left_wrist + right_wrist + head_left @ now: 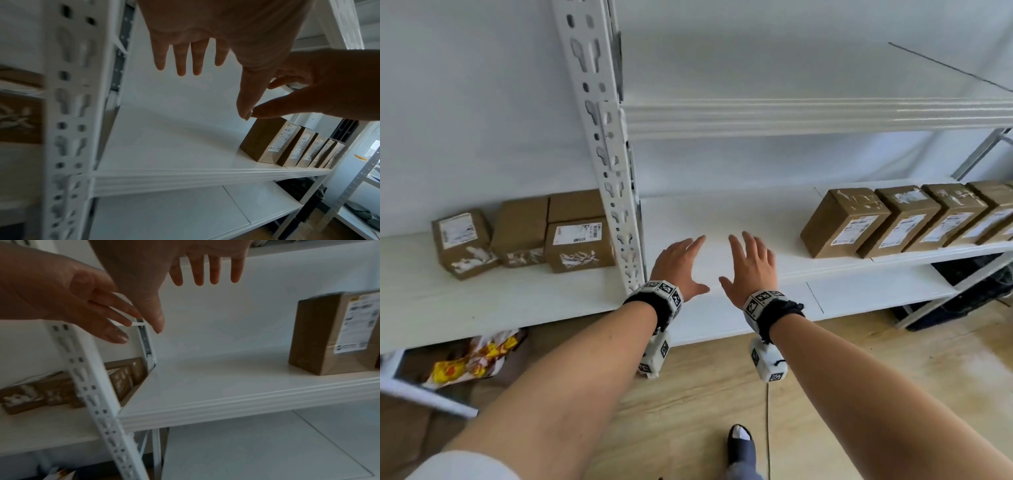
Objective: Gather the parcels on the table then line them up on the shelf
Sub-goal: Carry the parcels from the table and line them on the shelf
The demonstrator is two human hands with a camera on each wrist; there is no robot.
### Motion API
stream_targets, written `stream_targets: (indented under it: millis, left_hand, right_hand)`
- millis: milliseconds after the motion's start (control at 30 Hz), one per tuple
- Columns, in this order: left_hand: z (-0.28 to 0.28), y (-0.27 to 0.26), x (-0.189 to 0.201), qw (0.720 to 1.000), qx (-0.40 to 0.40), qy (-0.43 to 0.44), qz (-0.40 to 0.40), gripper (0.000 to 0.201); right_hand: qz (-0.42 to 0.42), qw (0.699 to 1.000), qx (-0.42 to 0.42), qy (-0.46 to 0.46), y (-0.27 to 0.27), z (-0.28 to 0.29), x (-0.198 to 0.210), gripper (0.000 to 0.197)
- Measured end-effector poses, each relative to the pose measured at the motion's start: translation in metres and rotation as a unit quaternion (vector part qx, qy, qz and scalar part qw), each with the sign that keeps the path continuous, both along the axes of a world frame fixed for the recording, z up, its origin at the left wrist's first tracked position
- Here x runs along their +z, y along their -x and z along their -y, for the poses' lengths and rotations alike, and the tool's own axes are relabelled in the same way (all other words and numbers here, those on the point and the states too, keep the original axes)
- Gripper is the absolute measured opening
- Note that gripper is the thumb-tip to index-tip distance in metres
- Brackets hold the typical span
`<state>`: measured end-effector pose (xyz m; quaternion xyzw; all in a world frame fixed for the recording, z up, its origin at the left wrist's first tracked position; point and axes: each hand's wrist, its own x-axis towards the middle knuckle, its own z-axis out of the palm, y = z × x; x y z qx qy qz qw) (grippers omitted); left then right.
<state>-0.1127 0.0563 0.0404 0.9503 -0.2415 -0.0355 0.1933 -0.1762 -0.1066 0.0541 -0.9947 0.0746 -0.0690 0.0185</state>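
Brown loose parcels (524, 233) are seen left of both empty, spread hands, nearer the left hand (681, 265) than the right hand (751, 267).

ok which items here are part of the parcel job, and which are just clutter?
Job:
row of parcels on the shelf
loose parcels left of the upright
left hand, right hand, both holding nothing

Clutter:
yellow wrapper
dark bag

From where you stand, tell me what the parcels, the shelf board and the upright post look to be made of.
Parcels: brown corrugated cardboard by the look, matte, with white paper labels and torn tape remnants.
Shelf board: smooth white, faintly glossy surface; painted metal or laminate, I cannot tell which.
Upright post: white-painted metal, probably steel, with punched keyhole slots.
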Motion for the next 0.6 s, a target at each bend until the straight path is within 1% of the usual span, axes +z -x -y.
stream_targets:
  millis: [200,333,400,500,600]
  left_hand:
    - [-0.075,0.018,-0.008,0.998,0.056,-0.011,-0.019,0.113]
    - [-0.126,0.028,-0.013,0.994,0.109,-0.002,-0.009,0.106]
    - [-0.152,0.031,-0.019,0.989,0.142,-0.019,-0.029,0.105]
    - [-0.198,0.029,-0.032,0.975,0.198,-0.084,-0.061,0.116]
    - [-0.242,0.024,-0.043,0.964,0.226,-0.114,-0.081,0.126]
  right_hand:
    - [-0.031,0.995,0.091,-0.003,-0.007,-0.073,-0.016,0.093]
    - [-0.061,0.985,0.161,-0.016,-0.019,-0.119,-0.031,0.091]
    - [-0.074,0.977,0.198,-0.021,-0.024,-0.143,-0.037,0.090]
    - [-0.090,0.966,0.243,-0.020,-0.029,-0.181,-0.045,0.089]
    - [-0.099,0.959,0.264,-0.012,-0.038,-0.221,-0.048,0.092]
